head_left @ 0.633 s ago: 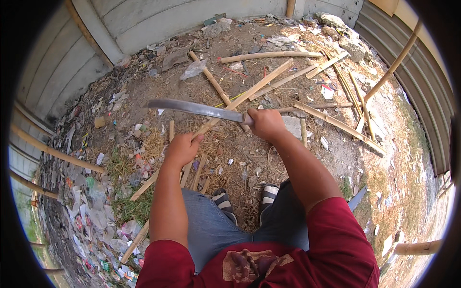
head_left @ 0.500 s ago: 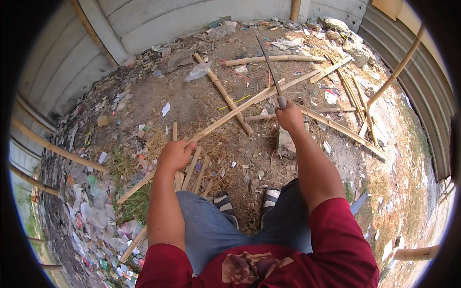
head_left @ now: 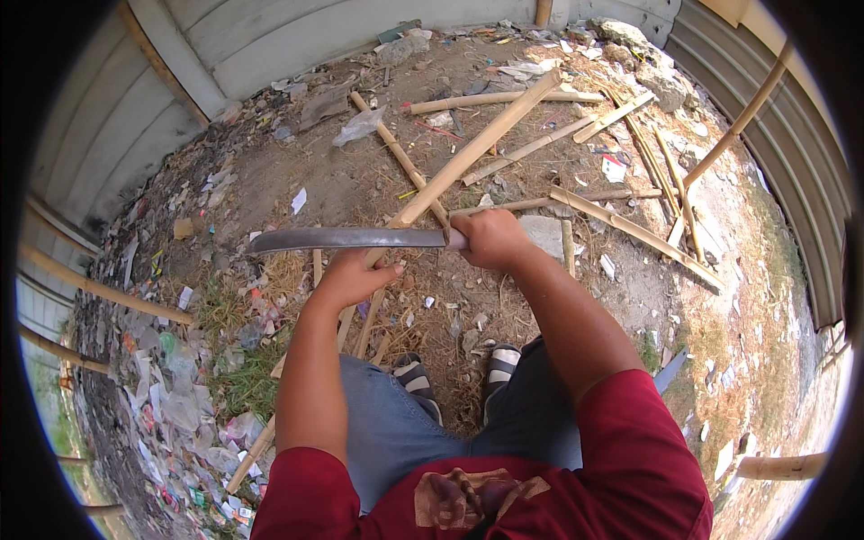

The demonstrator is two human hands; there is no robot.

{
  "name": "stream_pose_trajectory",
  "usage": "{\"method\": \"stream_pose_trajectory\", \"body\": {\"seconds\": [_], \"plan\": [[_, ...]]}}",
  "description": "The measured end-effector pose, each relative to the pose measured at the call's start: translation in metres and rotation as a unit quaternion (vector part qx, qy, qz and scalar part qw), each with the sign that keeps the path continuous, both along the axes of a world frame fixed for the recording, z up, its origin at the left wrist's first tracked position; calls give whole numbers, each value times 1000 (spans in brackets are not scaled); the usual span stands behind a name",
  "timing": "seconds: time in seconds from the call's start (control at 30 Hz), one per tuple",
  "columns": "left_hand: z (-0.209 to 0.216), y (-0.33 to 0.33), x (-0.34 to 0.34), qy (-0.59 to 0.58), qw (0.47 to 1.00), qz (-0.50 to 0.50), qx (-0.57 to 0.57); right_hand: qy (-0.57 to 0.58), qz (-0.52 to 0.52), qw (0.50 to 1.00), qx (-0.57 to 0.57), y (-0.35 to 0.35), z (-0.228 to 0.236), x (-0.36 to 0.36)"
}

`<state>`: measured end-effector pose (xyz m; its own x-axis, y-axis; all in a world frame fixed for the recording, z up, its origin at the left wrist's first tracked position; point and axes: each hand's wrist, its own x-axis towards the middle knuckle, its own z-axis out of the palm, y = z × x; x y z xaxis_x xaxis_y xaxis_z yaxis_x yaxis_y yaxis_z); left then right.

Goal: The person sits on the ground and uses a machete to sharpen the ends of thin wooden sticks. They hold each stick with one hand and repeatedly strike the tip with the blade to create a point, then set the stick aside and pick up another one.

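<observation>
My left hand (head_left: 353, 277) is closed round a long split bamboo strip (head_left: 486, 137), which slants away to the far right with its far end raised toward me. In my right hand (head_left: 493, 239) is the handle of a machete. Its long dark blade (head_left: 346, 238) points left and lies across the strip, just beyond my left hand. Whether the edge bites into the bamboo cannot be made out. The strip's lower part passes behind my left hand and forearm. Shorter bamboo pieces (head_left: 363, 335) lie by my left knee.
More bamboo lengths (head_left: 634, 236) are scattered on the ground ahead and right, near a grey concrete block (head_left: 543, 236). Plastic litter (head_left: 175, 387) spreads on the left. A panel wall (head_left: 297, 45) stands behind, corrugated sheeting (head_left: 765, 135) at right. Bamboo poles (head_left: 742, 121) lean there.
The machete has swung from pointing away to pointing left, across the strip. My right hand moved left and nearer; my left hand shifted right, and the strip now stands steeper and nearer.
</observation>
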<state>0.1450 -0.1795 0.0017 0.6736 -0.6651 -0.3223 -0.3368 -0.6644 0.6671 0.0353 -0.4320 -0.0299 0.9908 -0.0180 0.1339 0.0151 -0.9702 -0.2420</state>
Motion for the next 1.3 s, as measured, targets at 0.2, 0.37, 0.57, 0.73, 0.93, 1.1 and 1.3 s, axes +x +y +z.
{"method": "stream_pose_trajectory", "body": {"seconds": [0.2,0.37,0.57,0.73,0.93,1.1,1.3], "plan": [[-31,6,21,-28,998,8,-47,-3,-10,1000,-23,13,8,5],[-28,-4,2,-8,999,15,-36,3,-14,999,-36,35,5,1],[-25,8,12,5,999,31,-17,-17,-61,998,-19,15,9,0],[-38,12,15,-46,996,30,-77,-33,-57,998,-17,33,1,6],[-23,31,15,-34,998,26,39,-59,-210,974,61,-25,-6,6],[-21,20,9,-12,999,24,24,-71,-241,961,116,-30,-12,3],[-22,20,15,55,998,-2,-3,12,-44,999,-16,-2,10,-2]]}}
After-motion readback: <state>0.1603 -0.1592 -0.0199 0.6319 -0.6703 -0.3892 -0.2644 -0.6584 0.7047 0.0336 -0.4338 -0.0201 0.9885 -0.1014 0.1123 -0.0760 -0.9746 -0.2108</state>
